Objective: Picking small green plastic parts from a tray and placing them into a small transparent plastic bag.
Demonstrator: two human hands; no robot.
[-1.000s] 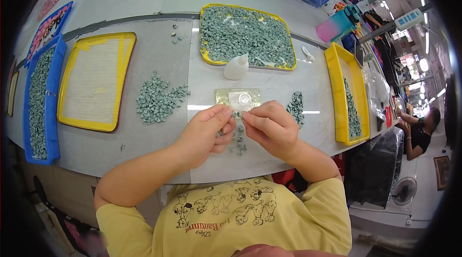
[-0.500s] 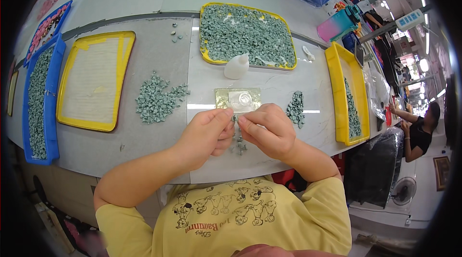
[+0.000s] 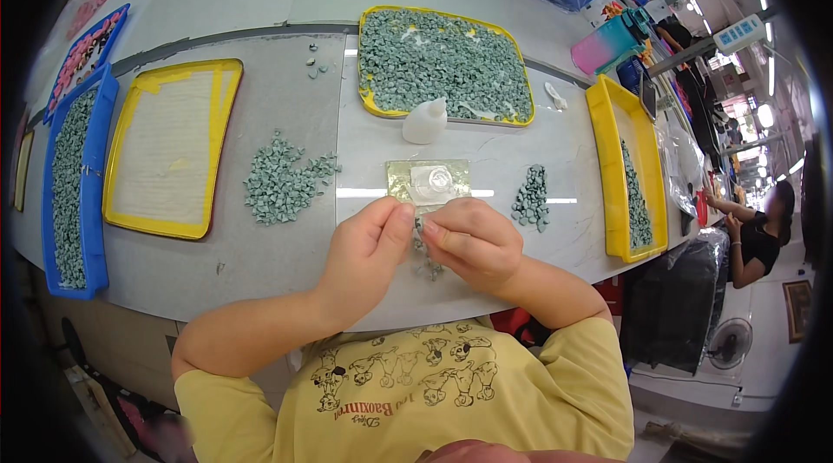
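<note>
My left hand (image 3: 369, 250) and my right hand (image 3: 479, 242) meet above the near part of the table, each with thumb and forefinger pinched. A small grey-green piece (image 3: 418, 224) shows at my right fingertips. What the left fingertips pinch, if anything, is hidden. Just beyond the hands lies a flat greenish block (image 3: 399, 175) bearing a small clear round dish (image 3: 440, 178). Several loose green pieces (image 3: 431, 270) lie on the table under my hands. A white squeeze bottle (image 3: 425, 122) stands behind the block.
Green pieces form a left pile (image 3: 282, 181) and a smaller right pile (image 3: 531, 198). Behind is a yellow-rimmed tray (image 3: 369, 103) full of them. A yellow-edged board (image 3: 169, 146), blue bin (image 3: 95, 185) and yellow bin (image 3: 614, 203) flank the table. Another person (image 3: 762, 233) sits far right.
Both hands have shifted slightly left, and the left fingertips now stand a little higher than the right ones. The pinches stay closed.
</note>
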